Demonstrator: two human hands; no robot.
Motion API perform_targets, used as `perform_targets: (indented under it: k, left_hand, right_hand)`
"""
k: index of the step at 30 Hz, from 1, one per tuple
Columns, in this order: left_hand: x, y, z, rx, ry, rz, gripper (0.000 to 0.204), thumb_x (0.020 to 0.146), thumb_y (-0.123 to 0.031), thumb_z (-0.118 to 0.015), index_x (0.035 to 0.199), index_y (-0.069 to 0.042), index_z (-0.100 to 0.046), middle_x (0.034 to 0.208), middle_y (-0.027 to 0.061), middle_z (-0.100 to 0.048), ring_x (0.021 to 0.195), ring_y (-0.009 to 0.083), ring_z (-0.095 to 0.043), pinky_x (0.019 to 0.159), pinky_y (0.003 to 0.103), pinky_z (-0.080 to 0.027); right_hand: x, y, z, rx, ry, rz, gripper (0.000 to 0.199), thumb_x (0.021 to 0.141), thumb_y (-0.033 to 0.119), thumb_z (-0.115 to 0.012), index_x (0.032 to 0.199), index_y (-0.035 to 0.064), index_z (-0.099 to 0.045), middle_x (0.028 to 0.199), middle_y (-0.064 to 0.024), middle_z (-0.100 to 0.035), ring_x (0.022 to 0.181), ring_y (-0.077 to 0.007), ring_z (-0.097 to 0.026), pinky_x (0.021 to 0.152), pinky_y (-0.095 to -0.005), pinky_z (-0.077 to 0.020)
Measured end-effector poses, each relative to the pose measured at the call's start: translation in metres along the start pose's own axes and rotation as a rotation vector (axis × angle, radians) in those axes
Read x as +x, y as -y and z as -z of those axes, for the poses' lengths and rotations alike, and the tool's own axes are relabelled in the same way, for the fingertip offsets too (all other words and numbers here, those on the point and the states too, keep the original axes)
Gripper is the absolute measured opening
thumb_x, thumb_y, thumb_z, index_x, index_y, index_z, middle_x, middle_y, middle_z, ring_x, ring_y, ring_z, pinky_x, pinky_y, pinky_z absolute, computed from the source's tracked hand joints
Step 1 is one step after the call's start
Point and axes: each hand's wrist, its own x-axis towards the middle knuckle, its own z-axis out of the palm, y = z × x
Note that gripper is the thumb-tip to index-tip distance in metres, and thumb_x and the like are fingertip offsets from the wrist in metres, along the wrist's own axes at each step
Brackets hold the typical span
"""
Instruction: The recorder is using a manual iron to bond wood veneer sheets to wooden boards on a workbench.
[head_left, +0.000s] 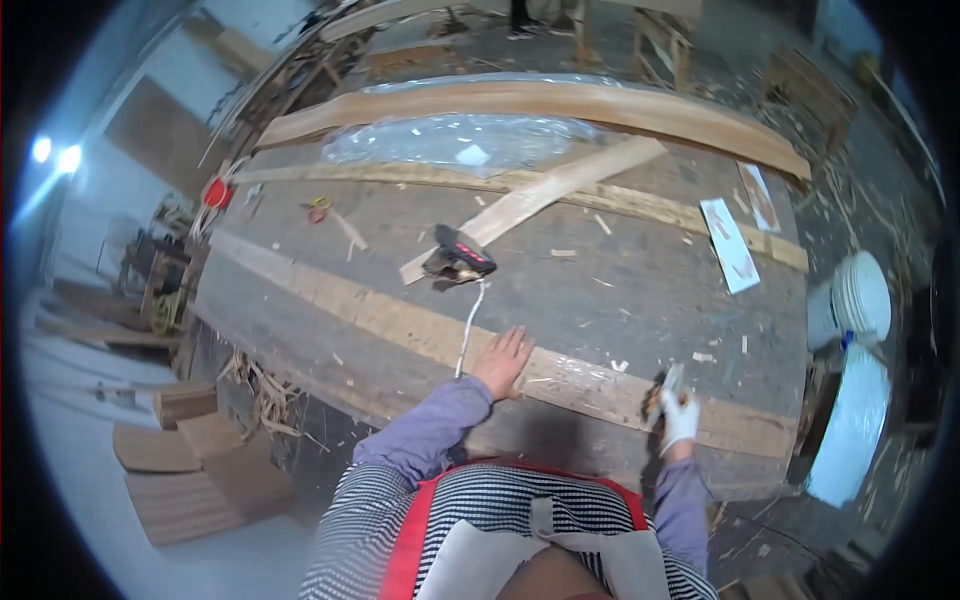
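A long, thin wood strip [400, 318] runs across the near side of the grey worktable [640, 290]. My left hand [503, 362], bare, presses flat on this strip with its fingers stretched out. Farther right, my right hand [680, 415] wears a white glove and is closed round a small hand tool [673, 382] with a pale, flat end. That tool is over the strip; its exact kind is unclear. Beyond my left hand, a black device [462, 252] with red marks, shaped like an iron, rests by a pale board [570, 186]. Its white cord [470, 325] trails toward my left sleeve.
A curved wooden board [500, 98] and clear plastic sheeting [460, 143] lie along the far side. Scissors [319, 209], printed cards [730, 245] and wood scraps are scattered about. White buckets [860, 295] stand off the right edge; wood panels [200, 465] lie at lower left.
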Motion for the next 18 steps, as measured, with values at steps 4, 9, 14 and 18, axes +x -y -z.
perform_targets:
  k: [4, 9, 14, 18]
  left_hand:
    - [-0.024, -0.016, -0.005, -0.072, -0.124, 0.039, 0.087, 0.062, -0.032, -0.084, 0.132, 0.0, -0.044, 0.135, 0.0235, -0.046, 0.128, 0.0397, -0.042, 0.107, 0.047, -0.035]
    - [-0.116, -0.023, -0.029, -0.46, -0.066, 0.089, 0.048, 0.083, -0.032, -0.068, 0.117, 0.0, -0.059, 0.113, 0.0231, -0.062, 0.104, 0.0384, -0.059, 0.09, 0.045, -0.048]
    - [-0.25, 0.012, 0.004, -0.61, -0.012, 0.232, 0.044, 0.086, -0.035, -0.064, 0.118, -0.004, -0.061, 0.108, 0.0197, -0.065, 0.1, 0.0372, -0.062, 0.086, 0.043, -0.05]
    - [-0.37, 0.064, 0.01, -0.609, -0.106, 0.272, 0.041, 0.086, -0.034, -0.064, 0.118, -0.008, -0.063, 0.106, 0.0171, -0.066, 0.098, 0.0357, -0.063, 0.084, 0.042, -0.051]
  right_hand:
    - [-0.067, -0.039, -0.061, 0.111, 0.159, -0.297, 0.015, 0.091, 0.008, -0.06, 0.103, -0.0009, -0.056, 0.085, -0.0099, -0.065, 0.065, -0.0181, -0.064, 0.057, -0.0301, -0.0556]
    - [-0.126, -0.066, -0.117, 0.068, 0.347, -0.386, 0.015, 0.091, 0.006, -0.061, 0.103, 0.0002, -0.055, 0.088, -0.0129, -0.067, 0.067, -0.0191, -0.065, 0.058, -0.0321, -0.056]
    - [-0.168, -0.099, -0.182, 0.048, 0.492, -0.572, 0.019, 0.094, 0.01, -0.058, 0.109, 0.0, -0.054, 0.092, -0.013, -0.067, 0.066, -0.018, -0.064, 0.058, -0.0304, -0.0561]
    - [-0.217, -0.117, -0.246, -0.084, 0.648, -0.576, 0.021, 0.095, 0.013, -0.057, 0.112, 0.0003, -0.052, 0.095, -0.013, -0.067, 0.067, -0.0179, -0.064, 0.058, -0.0294, -0.0553]
